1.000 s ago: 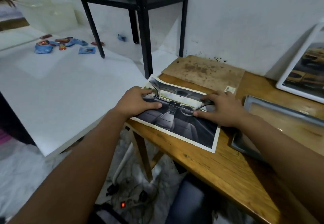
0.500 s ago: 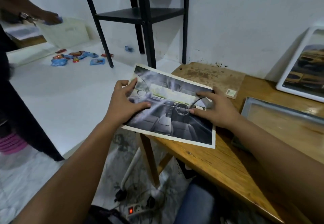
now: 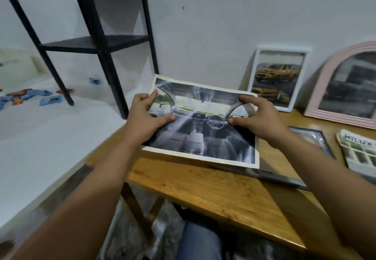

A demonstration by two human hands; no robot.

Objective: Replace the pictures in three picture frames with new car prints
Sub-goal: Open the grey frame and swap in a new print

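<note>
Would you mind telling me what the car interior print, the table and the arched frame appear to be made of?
Car interior print: thin paper, slightly glossy; it bows between the hands.
Table: varnished wood, with visible grain and sheen.
Arched frame: pink, matte, ribbed; plastic or painted wood, unclear.

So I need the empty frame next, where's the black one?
Head view, right side: the black frame lies flat on the wooden table, partly under the held car print.

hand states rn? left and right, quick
Left hand: closed on the car interior print, gripping its left edge.
Right hand: closed on the same print, pinching its right edge.
</note>
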